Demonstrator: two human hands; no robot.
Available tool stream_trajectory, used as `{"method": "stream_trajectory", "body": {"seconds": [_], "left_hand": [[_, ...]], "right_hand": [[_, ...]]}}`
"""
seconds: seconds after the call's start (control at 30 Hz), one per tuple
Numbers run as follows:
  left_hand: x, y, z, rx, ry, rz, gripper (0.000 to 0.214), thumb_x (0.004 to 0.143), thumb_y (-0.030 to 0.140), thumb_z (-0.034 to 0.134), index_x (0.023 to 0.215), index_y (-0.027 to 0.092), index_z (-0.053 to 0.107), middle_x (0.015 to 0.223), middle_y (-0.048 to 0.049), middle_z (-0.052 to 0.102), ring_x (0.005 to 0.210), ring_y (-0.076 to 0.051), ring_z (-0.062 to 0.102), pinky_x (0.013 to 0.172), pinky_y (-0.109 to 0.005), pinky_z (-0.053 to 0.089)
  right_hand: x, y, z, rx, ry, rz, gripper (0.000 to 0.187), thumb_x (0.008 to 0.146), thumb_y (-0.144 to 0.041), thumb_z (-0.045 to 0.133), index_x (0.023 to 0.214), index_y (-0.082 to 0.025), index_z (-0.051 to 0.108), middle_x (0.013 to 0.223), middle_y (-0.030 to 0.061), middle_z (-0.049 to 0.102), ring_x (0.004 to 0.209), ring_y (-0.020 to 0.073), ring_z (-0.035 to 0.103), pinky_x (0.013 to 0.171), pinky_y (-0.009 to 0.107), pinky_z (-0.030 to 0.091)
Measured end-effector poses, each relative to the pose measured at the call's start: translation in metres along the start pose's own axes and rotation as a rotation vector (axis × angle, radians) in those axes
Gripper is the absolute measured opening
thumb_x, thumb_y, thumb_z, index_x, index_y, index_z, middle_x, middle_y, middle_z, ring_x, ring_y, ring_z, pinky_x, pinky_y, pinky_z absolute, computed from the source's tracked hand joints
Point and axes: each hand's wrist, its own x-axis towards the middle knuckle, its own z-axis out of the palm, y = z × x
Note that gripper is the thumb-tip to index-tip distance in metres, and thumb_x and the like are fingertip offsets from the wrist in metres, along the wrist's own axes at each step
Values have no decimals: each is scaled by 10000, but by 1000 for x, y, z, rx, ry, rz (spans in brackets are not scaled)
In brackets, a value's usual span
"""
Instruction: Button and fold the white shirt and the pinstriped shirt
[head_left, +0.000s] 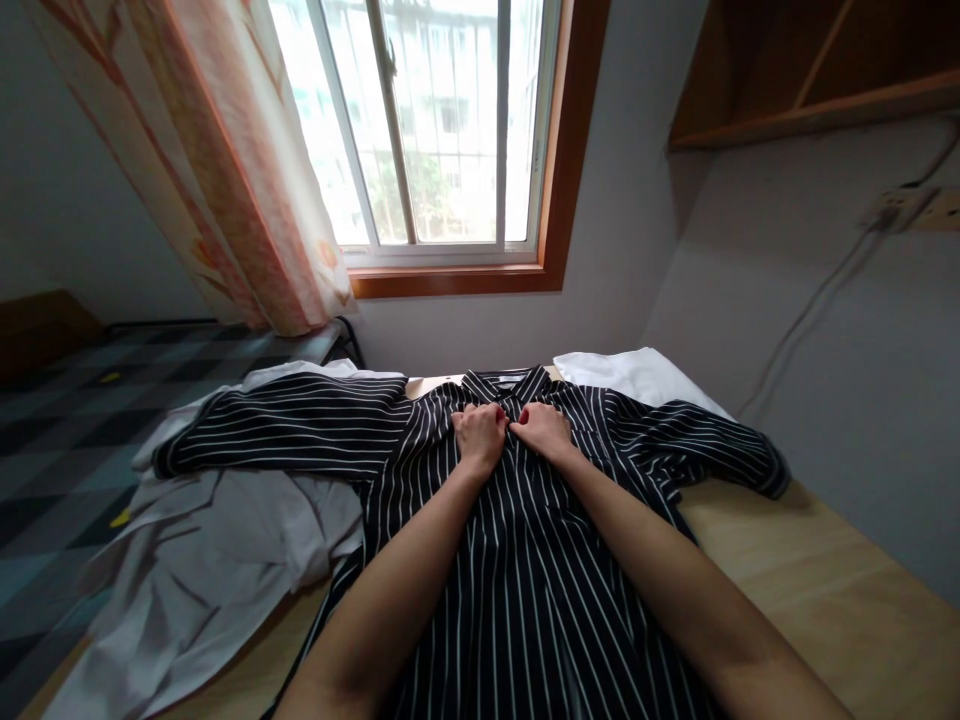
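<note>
A black shirt with white stripes [517,560] lies spread on the wooden table, its collar toward the window and its sleeves stretched out to both sides. Just below the collar, my left hand [480,435] is closed on the shirt's front. Close beside it, my right hand [544,428] pinches the front edge as well, the two sets of fingers almost meeting at the middle. Whether a button sits between the fingers is too small to tell.
White cloth [247,530] lies crumpled under the left sleeve and hangs over the table's left side. Another folded white cloth [630,368] rests at the back right. The wooden table [825,570] meets the right wall. A checked bed [60,480] stands at left.
</note>
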Motion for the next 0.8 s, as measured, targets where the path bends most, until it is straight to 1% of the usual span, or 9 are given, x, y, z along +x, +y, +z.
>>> {"method": "stream_trajectory", "body": {"seconds": [0.07, 0.13, 0.2, 0.3, 0.37, 0.43, 0.53, 0.67, 0.8], "left_hand": [[0, 1, -1, 4, -11, -13, 181, 890, 304, 575, 856, 220, 731, 859, -64, 723, 922, -249, 603, 874, -385, 350], [0, 0, -1, -6, -19, -28, 197, 896, 305, 566, 865, 222, 742, 852, -66, 728, 890, -240, 626, 878, -382, 355], [1, -1, -2, -29, -25, -47, 207, 898, 309, 565, 876, 222, 751, 860, -61, 738, 846, -227, 644, 885, -378, 362], [3, -4, -2, -96, -31, -87, 180, 880, 299, 593, 880, 229, 759, 893, -48, 751, 834, -212, 659, 897, -362, 378], [4, -6, -3, -162, -36, -109, 153, 865, 273, 613, 874, 231, 760, 916, -37, 754, 856, -201, 664, 893, -340, 396], [6, -7, -3, -221, -35, -125, 138, 855, 254, 623, 867, 228, 758, 922, -30, 755, 869, -191, 668, 878, -320, 415], [7, -7, -2, -258, -27, -137, 128, 849, 253, 627, 858, 221, 751, 906, -29, 754, 866, -186, 670, 865, -310, 432], [7, -5, -1, -277, -46, -134, 133, 863, 248, 607, 856, 218, 736, 898, -26, 748, 863, -187, 662, 884, -327, 426], [9, -6, 1, -279, -66, -153, 141, 871, 301, 613, 866, 213, 722, 943, -36, 740, 949, -211, 638, 918, -357, 402]], "right_hand": [[-3, -1, 2, -31, 38, -56, 162, 776, -291, 602, 824, -196, 724, 924, 118, 724, 867, 269, 666, 710, 333, 475], [-4, 1, 4, -24, 60, -76, 153, 785, -229, 579, 820, -193, 724, 916, 116, 726, 856, 258, 667, 709, 326, 470], [-2, 4, 6, 52, 71, -42, 149, 792, -216, 579, 809, -201, 727, 885, 98, 733, 837, 245, 671, 711, 318, 467], [4, 10, 7, 243, 102, 30, 126, 792, -259, 621, 807, -201, 731, 854, 73, 741, 820, 225, 676, 724, 301, 469], [8, 12, 8, 360, 116, 32, 121, 783, -271, 645, 801, -187, 731, 841, 64, 743, 799, 206, 677, 730, 286, 472], [9, 13, 10, 447, 111, 4, 121, 779, -272, 657, 794, -176, 728, 823, 59, 742, 769, 190, 676, 725, 275, 476], [8, 11, 14, 514, 97, -45, 116, 775, -266, 661, 792, -169, 725, 805, 55, 740, 746, 181, 674, 718, 271, 483], [7, 12, 22, 556, 114, -86, 113, 768, -242, 660, 819, -163, 723, 817, 58, 740, 751, 179, 676, 743, 278, 496], [7, 15, 25, 608, 134, -78, 126, 770, -219, 645, 841, -150, 722, 837, 69, 741, 764, 183, 681, 754, 281, 507]]}}
